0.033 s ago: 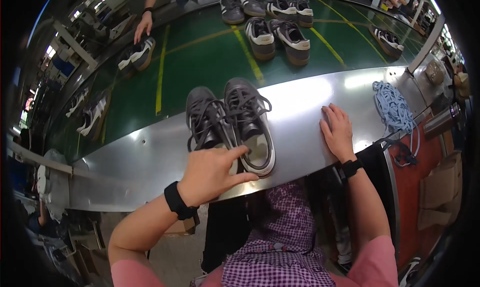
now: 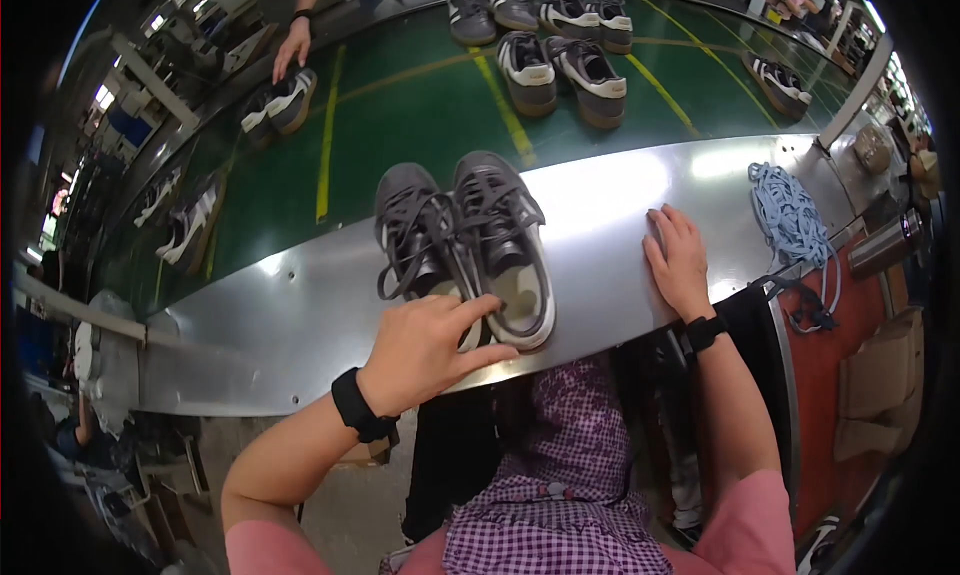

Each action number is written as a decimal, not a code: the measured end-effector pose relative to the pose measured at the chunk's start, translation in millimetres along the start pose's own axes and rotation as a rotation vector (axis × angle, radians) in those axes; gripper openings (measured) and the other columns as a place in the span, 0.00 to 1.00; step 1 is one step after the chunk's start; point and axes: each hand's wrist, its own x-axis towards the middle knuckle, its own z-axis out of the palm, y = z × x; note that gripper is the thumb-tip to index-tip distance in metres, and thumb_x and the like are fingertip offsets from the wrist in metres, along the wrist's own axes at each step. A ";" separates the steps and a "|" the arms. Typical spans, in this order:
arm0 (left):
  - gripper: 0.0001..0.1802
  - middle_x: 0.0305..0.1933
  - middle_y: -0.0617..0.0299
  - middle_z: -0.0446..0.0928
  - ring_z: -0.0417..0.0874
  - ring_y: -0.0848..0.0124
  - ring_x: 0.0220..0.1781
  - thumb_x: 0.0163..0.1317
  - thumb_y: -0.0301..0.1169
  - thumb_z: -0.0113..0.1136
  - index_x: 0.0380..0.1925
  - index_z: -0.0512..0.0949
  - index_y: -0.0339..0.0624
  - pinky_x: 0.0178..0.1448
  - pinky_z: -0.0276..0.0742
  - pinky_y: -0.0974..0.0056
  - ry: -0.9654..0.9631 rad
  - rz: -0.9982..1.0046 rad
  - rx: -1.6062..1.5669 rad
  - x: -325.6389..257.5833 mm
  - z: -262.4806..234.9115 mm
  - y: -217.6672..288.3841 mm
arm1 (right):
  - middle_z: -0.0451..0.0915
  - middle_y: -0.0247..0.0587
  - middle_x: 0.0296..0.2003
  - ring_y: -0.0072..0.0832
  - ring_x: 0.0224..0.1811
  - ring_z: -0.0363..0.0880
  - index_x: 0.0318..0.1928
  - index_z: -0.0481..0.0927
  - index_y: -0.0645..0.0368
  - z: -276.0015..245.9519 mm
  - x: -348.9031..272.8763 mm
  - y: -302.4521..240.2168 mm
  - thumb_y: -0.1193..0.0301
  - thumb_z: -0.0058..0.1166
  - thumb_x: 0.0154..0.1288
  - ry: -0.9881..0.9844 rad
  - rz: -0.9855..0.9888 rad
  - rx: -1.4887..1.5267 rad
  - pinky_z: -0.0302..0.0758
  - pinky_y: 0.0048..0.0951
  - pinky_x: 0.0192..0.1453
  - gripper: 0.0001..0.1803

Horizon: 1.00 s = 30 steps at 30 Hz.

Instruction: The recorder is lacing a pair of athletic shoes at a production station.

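A pair of dark grey sneakers stands on the metal bench in front of me, toes pointing away: the left sneaker (image 2: 408, 207) and the right sneaker (image 2: 497, 215). Both have dark laces, loose loops at the sides and pale insoles. My left hand (image 2: 422, 347) is at their heels, fingers over the openings and thumb outside at the back, gripping where the heels meet. Part of the left sneaker's heel is hidden behind it. Flat on the bench to the right lies my right hand (image 2: 680, 260), fingers stretched out, holding nothing.
Beyond the bench (image 2: 230, 360) runs a green conveyor (image 2: 400, 115) with yellow lines and several sneakers (image 2: 527, 73). Another person's hand (image 2: 293, 50) touches a pair at the far left. Light blue laces (image 2: 790, 210) lie at the bench's right end, near a metal flask (image 2: 885, 243).
The whole view has shifted slightly. The lace loop on the right sneaker's outer side sticks out less, and the toes look a little further apart. My hands hold nearly the same places.
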 end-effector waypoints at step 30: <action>0.53 0.75 0.30 0.35 0.36 0.39 0.78 0.44 0.13 0.50 0.70 0.33 0.24 0.79 0.39 0.51 0.182 -0.416 -0.664 -217.7 83.4 82.0 | 0.63 0.72 0.62 0.62 0.59 0.70 0.72 0.41 0.72 -104.9 -170.8 -252.0 0.72 0.54 0.55 -0.908 0.061 0.804 0.73 0.46 0.59 0.49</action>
